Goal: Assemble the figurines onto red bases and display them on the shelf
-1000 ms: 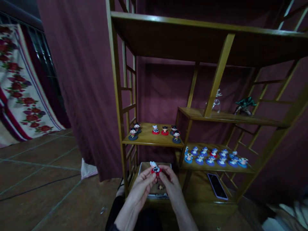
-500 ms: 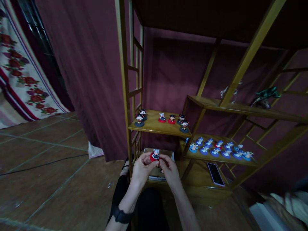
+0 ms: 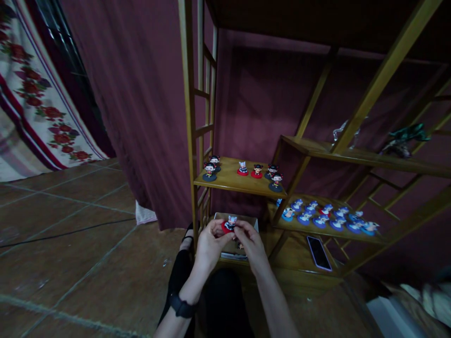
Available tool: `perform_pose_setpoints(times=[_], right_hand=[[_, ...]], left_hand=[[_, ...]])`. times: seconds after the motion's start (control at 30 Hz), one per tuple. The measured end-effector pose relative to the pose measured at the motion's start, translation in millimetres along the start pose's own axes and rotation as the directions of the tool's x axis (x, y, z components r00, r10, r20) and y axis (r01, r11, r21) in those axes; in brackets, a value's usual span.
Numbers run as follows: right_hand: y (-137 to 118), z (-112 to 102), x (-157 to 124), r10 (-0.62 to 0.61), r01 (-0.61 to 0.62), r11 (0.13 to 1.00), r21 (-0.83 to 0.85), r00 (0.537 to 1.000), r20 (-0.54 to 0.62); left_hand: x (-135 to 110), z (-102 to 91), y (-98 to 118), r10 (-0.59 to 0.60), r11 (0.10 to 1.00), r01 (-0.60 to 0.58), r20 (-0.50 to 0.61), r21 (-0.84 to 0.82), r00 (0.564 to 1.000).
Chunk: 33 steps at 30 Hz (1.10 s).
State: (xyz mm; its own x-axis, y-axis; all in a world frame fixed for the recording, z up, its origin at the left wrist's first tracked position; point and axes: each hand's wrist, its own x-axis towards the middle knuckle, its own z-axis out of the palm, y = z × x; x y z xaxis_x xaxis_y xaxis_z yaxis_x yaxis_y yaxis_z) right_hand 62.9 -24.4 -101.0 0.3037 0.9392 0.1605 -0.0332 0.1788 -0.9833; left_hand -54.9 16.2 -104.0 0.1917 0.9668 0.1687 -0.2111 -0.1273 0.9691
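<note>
A small figurine point(image 3: 230, 223) with a pale head, dark dress and round red base is held upright between my two hands. My left hand point(image 3: 213, 239) is closed on the left side of its base, and my right hand point(image 3: 249, 239) pinches its right side. Below them an open cardboard box point(image 3: 253, 220) holds more figurines, mostly hidden by my hands. On the shelf point(image 3: 229, 180) ahead, a similar figurine point(image 3: 243, 169) stands beside a dark-haired one point(image 3: 257, 171), both on red bases. Dark-based figurines point(image 3: 209, 172) stand at the shelf's left and right ends.
Several blue and purple figurines point(image 3: 320, 220) stand in rows on the lower right shelf. A phone point(image 3: 319, 253) lies on the board beneath. Wooden uprights point(image 3: 188, 117) frame the shelves. On the upper right shelf are a clear ornament point(image 3: 340, 133) and a green one point(image 3: 405, 141).
The view has shifted, so the shelves appear slightly farther right. Both hands still hold the figurine, which has tilted a little between my fingers.
</note>
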Motion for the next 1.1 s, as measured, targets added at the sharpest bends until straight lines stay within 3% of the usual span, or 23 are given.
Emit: perform_pose_setpoints(times=[0.2, 0.53, 0.63, 0.8, 0.97, 1.1], right_hand=[[6, 0, 5, -0.021, 0.021, 1.000, -0.004, 0.998, 0.061], [9, -4, 6, -0.076, 0.082, 0.993, -0.082, 0.994, 0.073], [3, -3, 7, -0.083, 0.093, 0.990, -0.109, 0.992, 0.094], [-2, -2, 6, -0.059, 0.068, 0.990, -0.120, 0.995, 0.079], [0, -4, 3, -0.026, 0.021, 0.998, 0.055, 0.995, 0.095], [1, -5, -1, 0.003, -0.008, 0.999, 0.052, 0.995, 0.097]], left_hand=[[-4, -5.6, -11, 0.111, 0.959, -0.119, 0.046, 0.257, 0.993], [-11, -4.8, 0, 0.154, 0.916, -0.170, 0.073, 0.363, 0.985], [-10, -3.0, 4, 0.126, 0.942, -0.139, 0.060, 0.306, 0.990], [-5, 1.3, 11, 0.021, 0.999, -0.021, 0.010, 0.027, 1.000], [-4, -2.0, 12, -0.148, 0.973, 0.150, 0.028, -0.176, 0.989], [-5, -4.1, 8, -0.204, 0.950, 0.206, 0.037, -0.233, 0.978]])
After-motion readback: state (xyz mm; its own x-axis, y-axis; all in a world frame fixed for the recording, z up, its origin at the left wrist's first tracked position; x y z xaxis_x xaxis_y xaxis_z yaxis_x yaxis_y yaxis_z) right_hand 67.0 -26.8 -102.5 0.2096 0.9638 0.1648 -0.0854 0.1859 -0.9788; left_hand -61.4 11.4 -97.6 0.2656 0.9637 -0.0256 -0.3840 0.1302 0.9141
